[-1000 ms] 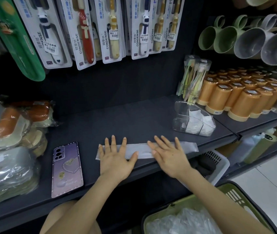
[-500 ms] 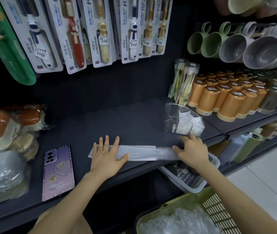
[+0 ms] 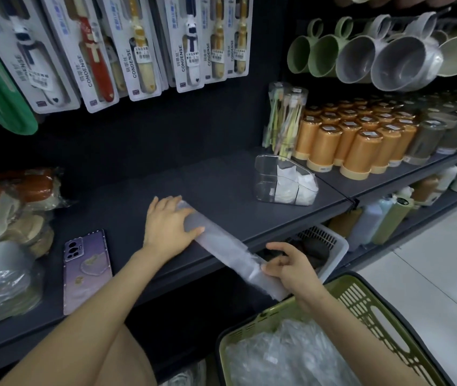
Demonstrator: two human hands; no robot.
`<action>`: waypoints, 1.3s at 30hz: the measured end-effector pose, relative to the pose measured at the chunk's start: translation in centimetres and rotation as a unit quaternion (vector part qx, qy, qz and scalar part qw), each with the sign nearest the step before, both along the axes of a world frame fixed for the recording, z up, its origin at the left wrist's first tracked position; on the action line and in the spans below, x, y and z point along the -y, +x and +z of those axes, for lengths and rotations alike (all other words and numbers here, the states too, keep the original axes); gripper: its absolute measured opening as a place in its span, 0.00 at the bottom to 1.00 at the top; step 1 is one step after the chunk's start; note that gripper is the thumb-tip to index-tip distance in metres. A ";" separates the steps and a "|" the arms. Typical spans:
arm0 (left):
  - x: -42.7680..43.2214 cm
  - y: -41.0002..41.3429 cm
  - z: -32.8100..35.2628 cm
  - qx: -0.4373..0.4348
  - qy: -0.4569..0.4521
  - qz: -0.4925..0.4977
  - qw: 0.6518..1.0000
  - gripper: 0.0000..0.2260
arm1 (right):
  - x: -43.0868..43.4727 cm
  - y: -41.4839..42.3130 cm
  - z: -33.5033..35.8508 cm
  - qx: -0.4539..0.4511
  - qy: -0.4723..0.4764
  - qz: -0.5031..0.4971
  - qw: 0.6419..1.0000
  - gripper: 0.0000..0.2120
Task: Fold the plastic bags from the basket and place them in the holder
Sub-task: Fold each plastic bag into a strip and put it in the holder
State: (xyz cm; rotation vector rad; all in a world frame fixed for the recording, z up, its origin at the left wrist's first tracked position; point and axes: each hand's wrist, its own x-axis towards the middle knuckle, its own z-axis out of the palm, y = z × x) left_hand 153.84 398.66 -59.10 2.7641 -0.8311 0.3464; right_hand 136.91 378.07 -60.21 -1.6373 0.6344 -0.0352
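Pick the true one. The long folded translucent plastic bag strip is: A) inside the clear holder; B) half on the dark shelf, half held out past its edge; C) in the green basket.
B: left hand presses the translucent plastic strip on the dark shelf; right hand pinches its overhanging end.

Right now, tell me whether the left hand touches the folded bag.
Touching. The head view shows the left hand lying flat over one end of the folded bag.
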 end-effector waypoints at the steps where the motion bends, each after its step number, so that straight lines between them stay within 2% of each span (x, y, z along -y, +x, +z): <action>1: 0.3 -1.0 0.1 0.020 -0.064 -0.009 0.998 0.29 | -0.3 -0.1 0.4 -0.004 0.018 -0.003 1.000 0.16; 3: 0.6 -3.3 -0.1 0.001 -0.163 -0.074 0.984 0.19 | -0.7 -0.3 1.2 -0.011 0.070 -0.013 0.997 0.14; 4: 0.7 -4.7 -0.1 -0.034 -0.180 -0.129 0.975 0.17 | -0.9 -0.3 1.5 -0.014 0.101 -0.020 0.995 0.13; 7: 0.8 -7.3 -1.0 -0.108 -0.134 -0.248 0.953 0.23 | -1.2 0.0 2.3 -0.021 0.181 -0.045 0.982 0.10; 10: 1.3 -7.5 -1.9 -0.099 -0.140 -0.213 0.962 0.21 | -1.6 0.9 3.3 -0.015 0.255 -0.064 0.965 0.07; 13: 2.0 -7.2 -1.8 -0.076 -0.202 -0.156 0.964 0.12 | -2.0 2.3 5.0 0.007 0.310 -0.047 0.950 0.06; 15: 2.3 -6.8 -1.5 -0.111 -0.245 -0.096 0.958 0.06 | -2.3 3.6 6.1 0.030 0.348 -0.038 0.936 0.05; 17: 2.6 -5.9 -0.9 -0.183 -0.292 -0.026 0.938 0.06 | -2.5 5.0 7.1 0.054 0.363 -0.049 0.929 0.07; 19: 2.6 -4.8 -0.2 -0.272 -0.360 0.025 0.892 0.06 | -2.7 6.6 7.6 0.063 0.321 -0.040 0.944 0.11; 22: 2.3 -3.6 0.4 -0.373 -0.448 0.059 0.810 0.05 | -3.4 8.7 6.9 0.032 0.186 -0.003 0.982 0.11; 26: 1.9 -2.8 0.7 -0.449 -0.475 0.076 0.753 0.06 | -4.8 10.0 5.2 -0.008 0.059 0.058 0.997 0.15; 32: 2.0 -2.7 0.8 -0.483 -0.486 0.103 0.721 0.04 | -5.3 9.9 3.5 -0.012 -0.038 0.063 0.997 0.12; 36: 1.8 -3.0 0.9 -0.514 -0.500 0.105 0.689 0.03 | -5.1 9.9 3.0 -0.025 -0.084 0.081 0.993 0.03; 39: 1.3 -2.5 1.0 -0.530 -0.511 0.115 0.667 0.08 | -4.9 10.1 2.9 -0.031 -0.118 0.104 0.987 0.07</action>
